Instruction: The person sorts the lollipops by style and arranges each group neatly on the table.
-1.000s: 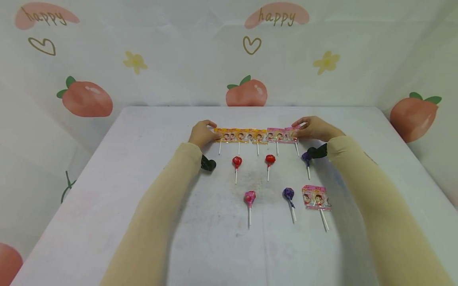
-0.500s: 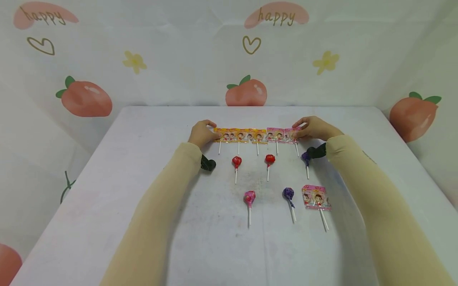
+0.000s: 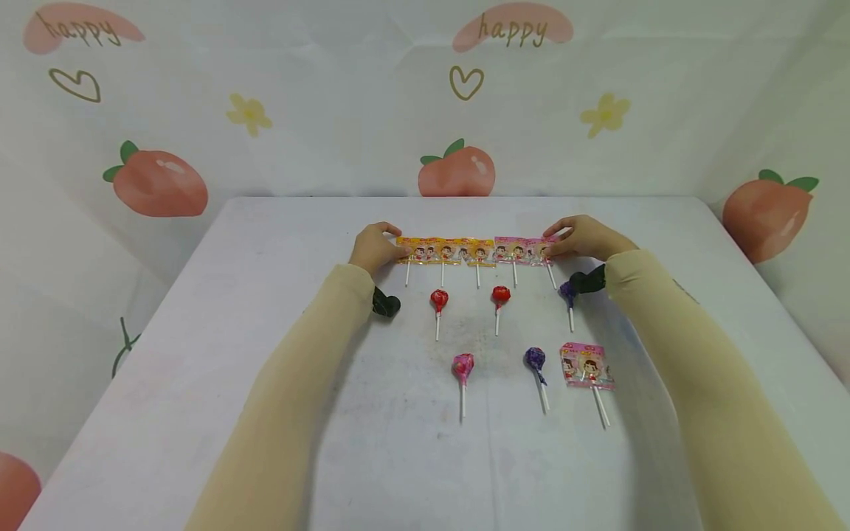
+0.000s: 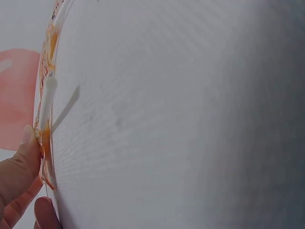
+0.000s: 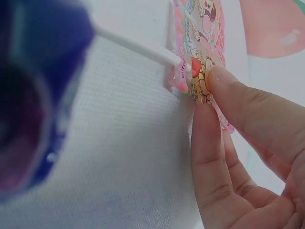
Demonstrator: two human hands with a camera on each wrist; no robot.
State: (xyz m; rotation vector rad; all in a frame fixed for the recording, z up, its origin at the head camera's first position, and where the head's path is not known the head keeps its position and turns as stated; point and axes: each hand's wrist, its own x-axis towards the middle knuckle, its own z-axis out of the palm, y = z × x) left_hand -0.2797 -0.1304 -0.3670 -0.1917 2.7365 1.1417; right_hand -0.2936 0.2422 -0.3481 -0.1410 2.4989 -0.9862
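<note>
A row of flat-wrapped lollipops lies along the back of the table in the head view, yellow wrappers at left and pink at right. My left hand (image 3: 373,249) pinches the edge of the leftmost yellow-wrapped lollipop (image 3: 418,251); the left wrist view shows the thumb against its wrapper (image 4: 46,143). At the opposite end, my right hand (image 3: 587,240) holds the rightmost pink-wrapped lollipop (image 3: 539,251) between thumb and fingers. Its printed wrapper (image 5: 202,78) shows up close in the right wrist view. The sticks point toward me.
Two red round lollipops, one at left (image 3: 439,299) and one at right (image 3: 501,296), lie before the row. A purple lollipop (image 3: 567,293) sits under the right wrist camera. Nearer are a pink lollipop (image 3: 463,365), another purple lollipop (image 3: 534,359) and a pink-wrapped flat lollipop (image 3: 587,365).
</note>
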